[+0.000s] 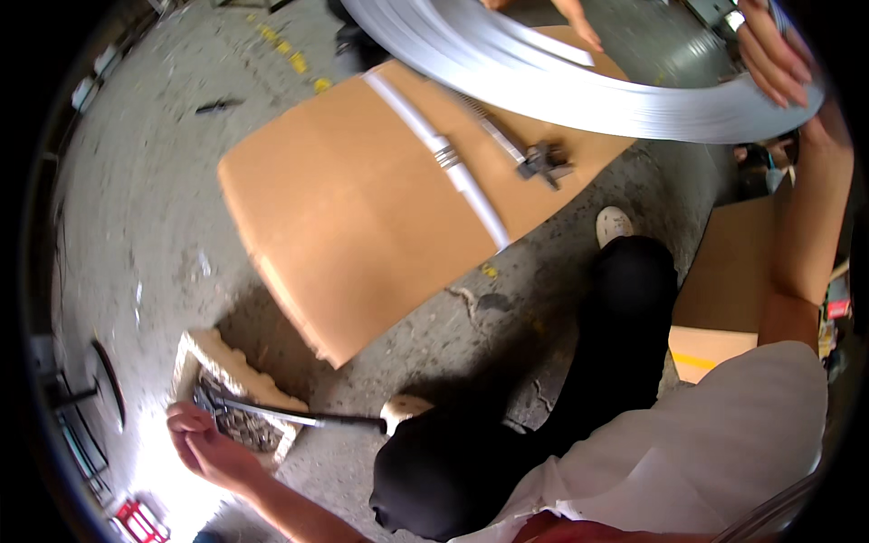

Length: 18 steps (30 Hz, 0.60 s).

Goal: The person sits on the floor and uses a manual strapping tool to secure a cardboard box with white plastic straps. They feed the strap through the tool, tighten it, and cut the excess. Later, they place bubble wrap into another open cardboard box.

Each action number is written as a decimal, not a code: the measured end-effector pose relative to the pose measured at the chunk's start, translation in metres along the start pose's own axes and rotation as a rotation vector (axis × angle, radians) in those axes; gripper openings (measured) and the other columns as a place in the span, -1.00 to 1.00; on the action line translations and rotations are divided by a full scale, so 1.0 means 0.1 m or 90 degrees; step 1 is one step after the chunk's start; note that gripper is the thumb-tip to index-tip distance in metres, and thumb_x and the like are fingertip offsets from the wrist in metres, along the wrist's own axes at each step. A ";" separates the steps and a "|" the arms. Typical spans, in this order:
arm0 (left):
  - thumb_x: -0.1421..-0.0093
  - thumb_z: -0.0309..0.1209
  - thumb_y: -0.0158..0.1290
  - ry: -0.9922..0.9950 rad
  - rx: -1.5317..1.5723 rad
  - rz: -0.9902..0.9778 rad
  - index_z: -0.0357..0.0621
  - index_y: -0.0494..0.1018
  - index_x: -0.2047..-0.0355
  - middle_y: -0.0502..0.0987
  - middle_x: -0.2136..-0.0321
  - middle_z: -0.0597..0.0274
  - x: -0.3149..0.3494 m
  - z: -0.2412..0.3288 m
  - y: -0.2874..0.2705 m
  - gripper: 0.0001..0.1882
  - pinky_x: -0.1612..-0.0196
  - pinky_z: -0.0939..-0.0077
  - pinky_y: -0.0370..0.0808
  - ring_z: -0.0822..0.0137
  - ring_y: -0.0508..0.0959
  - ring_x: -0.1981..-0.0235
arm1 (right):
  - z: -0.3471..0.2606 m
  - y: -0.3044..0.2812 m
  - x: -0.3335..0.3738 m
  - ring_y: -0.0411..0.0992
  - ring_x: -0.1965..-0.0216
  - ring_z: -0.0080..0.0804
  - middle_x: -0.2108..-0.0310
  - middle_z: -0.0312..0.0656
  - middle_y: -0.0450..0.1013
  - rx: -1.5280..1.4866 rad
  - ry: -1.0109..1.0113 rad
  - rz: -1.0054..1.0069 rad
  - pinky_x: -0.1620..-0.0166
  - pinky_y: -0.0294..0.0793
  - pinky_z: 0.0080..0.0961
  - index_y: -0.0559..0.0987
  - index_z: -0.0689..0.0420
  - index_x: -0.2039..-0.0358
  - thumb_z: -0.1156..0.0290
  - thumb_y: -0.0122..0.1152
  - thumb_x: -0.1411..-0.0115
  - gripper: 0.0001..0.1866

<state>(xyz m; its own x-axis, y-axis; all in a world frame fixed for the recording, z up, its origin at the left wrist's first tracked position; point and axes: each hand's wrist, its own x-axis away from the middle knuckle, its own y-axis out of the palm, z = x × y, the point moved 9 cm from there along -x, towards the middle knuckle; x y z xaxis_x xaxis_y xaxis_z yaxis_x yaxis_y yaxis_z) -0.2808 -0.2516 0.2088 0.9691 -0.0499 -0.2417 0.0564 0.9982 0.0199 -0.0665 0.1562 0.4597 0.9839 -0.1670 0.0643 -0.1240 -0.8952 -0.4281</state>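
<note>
At the upper right, my right hand (pixel 771 59) grips the edge of a wide silvery coil of strapping (pixel 579 104), with its fingers bent over the band. My left hand (pixel 206 448) is at the lower left beside a rough cream foam box (pixel 231 362) of small metal pieces (pixel 243 425). Its fingers are curled together, and anything between them is too small to make out. A long tool with a black handle (pixel 353 423) lies across the box. Below the coil, a brown cardboard package (pixel 326 199) has a white strap (pixel 407 113) round it, joined by metal seals (pixel 444 154).
A metal strapping tensioner (pixel 541 165) lies on the package. Another person's hand (pixel 579 25) is beyond the coil. A cardboard box (pixel 729 262) stands to my right, past my knee. At the far left is a black-rimmed wheel-like object (pixel 110 385); a red object (pixel 140 522) sits below it.
</note>
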 end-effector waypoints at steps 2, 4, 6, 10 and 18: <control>0.08 -0.63 -0.24 0.087 -0.021 -0.071 -0.12 0.11 0.65 0.07 0.61 0.32 -0.11 0.56 0.42 -0.87 0.44 0.62 0.02 0.48 0.07 0.55 | 0.34 -0.61 0.38 0.21 0.65 -0.43 0.68 -0.24 0.21 0.007 0.023 0.025 0.46 0.32 -0.43 0.35 0.20 0.59 0.25 -0.06 -0.12 -0.72; 0.09 -0.63 -0.23 0.130 -0.031 -0.207 -0.12 0.10 0.66 0.05 0.61 0.33 -0.04 0.71 1.37 -0.86 0.43 0.61 0.02 0.48 0.06 0.54 | 0.76 -1.44 1.22 0.18 0.69 -0.54 0.67 -0.30 0.22 0.128 0.165 0.247 0.54 0.22 -0.55 0.33 0.20 0.27 0.21 0.03 -0.07 -0.67; 0.14 -0.65 -0.24 0.200 -0.087 -0.335 -0.15 0.13 0.68 0.14 0.60 0.29 0.18 0.99 2.31 -0.88 0.37 0.62 0.09 0.42 0.16 0.49 | 1.47 -2.15 1.91 0.10 0.74 -0.72 0.68 -0.42 0.19 0.202 0.245 0.451 0.65 0.07 -0.72 0.29 0.22 -0.08 0.22 0.12 -0.04 -0.39; 0.22 -0.66 -0.22 0.210 -0.139 -0.668 -0.24 0.22 0.70 0.28 0.58 0.14 1.07 1.04 4.28 -0.93 0.41 0.51 0.21 0.30 0.29 0.48 | 2.38 -3.15 2.59 0.10 0.73 -0.75 0.69 -0.44 0.20 0.330 0.297 0.606 0.65 0.06 -0.74 0.25 0.21 -0.14 0.28 0.13 -0.06 -0.37; 0.23 -0.62 -0.01 0.608 -0.398 -0.858 -0.17 0.26 0.72 0.28 0.64 0.20 2.53 0.88 6.83 -0.87 0.54 0.39 0.31 0.21 0.32 0.56 | 5.04 -4.26 2.09 0.48 0.47 -0.10 0.48 0.00 0.48 0.649 0.301 0.507 0.35 0.46 -0.31 0.39 0.17 0.04 0.42 0.18 0.12 -0.46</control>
<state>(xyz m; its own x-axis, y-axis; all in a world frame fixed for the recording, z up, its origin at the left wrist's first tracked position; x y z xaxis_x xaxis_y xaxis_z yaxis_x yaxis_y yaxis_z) 0.0237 0.4149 0.2462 -0.1477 -0.9665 -0.2101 0.3110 0.1563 -0.9375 0.2567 0.7108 0.2013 0.5299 -0.7939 -0.2982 -0.2777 0.1698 -0.9455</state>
